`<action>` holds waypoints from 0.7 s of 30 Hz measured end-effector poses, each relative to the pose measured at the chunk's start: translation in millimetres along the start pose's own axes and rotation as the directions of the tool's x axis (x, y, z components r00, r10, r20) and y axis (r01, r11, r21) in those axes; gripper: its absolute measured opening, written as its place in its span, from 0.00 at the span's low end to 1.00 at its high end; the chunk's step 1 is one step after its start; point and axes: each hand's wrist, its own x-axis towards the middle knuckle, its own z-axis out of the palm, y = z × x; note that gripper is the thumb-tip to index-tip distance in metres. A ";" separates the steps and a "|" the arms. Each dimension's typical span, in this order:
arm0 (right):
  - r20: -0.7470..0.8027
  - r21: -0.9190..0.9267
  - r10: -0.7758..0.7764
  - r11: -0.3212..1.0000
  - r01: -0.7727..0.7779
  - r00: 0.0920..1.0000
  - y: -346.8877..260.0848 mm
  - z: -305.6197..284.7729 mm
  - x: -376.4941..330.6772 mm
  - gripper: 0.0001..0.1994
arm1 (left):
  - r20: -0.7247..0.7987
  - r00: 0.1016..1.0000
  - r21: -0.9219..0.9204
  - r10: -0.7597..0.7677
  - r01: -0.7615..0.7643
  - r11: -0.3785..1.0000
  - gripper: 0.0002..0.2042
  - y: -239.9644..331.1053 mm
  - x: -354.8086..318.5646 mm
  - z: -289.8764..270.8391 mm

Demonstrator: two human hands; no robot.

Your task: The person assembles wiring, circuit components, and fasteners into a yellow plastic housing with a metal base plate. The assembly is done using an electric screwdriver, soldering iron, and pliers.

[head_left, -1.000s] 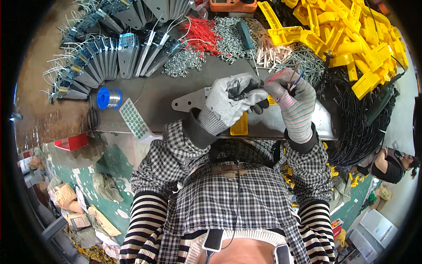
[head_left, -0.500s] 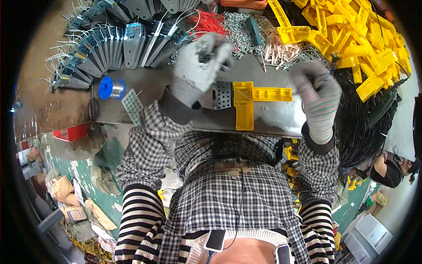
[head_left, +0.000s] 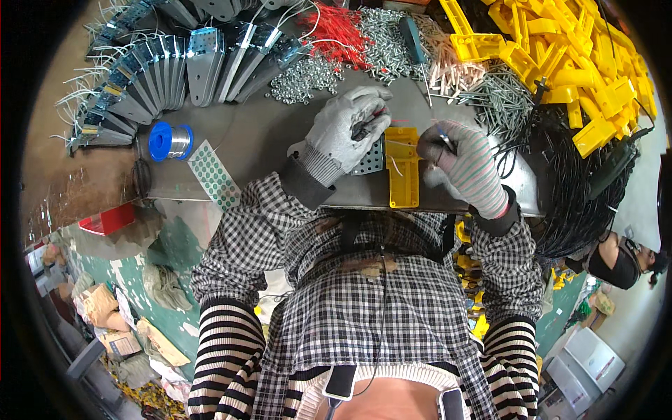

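A yellow casing [head_left: 404, 189] lies on the counter [head_left: 252, 143] between the two sets of fingers, just left of the right ones, with a short pale wire [head_left: 397, 166] across it. A perforated metal plate [head_left: 371, 161] sits at its left side, partly hidden by the left hand [head_left: 346, 133], whose grey-gloved fingers are curled in; a bit of red shows near their tips, but I cannot tell whether they pinch anything. The right hand [head_left: 465, 164], in a striped glove and slightly blurred, has its fingers closed around a black cable [head_left: 447, 143], a bluish end showing by the fingertips. Beyond the left fingers are piled nuts [head_left: 304, 79] and red pieces [head_left: 336, 35]; beyond the right ones, pale sleeves [head_left: 451, 70], long screws [head_left: 504, 101] and a screwdriver [head_left: 411, 40]. Well left of the left fingers lie a dotted sheet [head_left: 213, 173] and a blue spool [head_left: 162, 141]. Right of the right fingers, black cables [head_left: 567, 189] lie bundled below heaped yellow parts [head_left: 588, 77].
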 end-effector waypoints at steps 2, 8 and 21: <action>-0.052 0.045 0.003 0.999 0.000 0.999 13.8 3.1 3.3 0.07 | 0.008 1.000 -0.027 -0.004 0.004 1.000 0.08 -2.7 2.3 5.6; -0.226 0.087 -0.251 0.957 0.276 0.941 11.1 10.5 6.9 0.06 | 0.015 0.999 -0.105 -0.044 0.045 0.993 0.06 -4.0 -0.3 13.7; -0.320 0.048 -0.151 0.983 0.175 0.935 15.0 26.5 8.2 0.04 | 0.106 0.982 -0.378 -0.153 0.182 0.908 0.08 -4.3 -3.1 24.7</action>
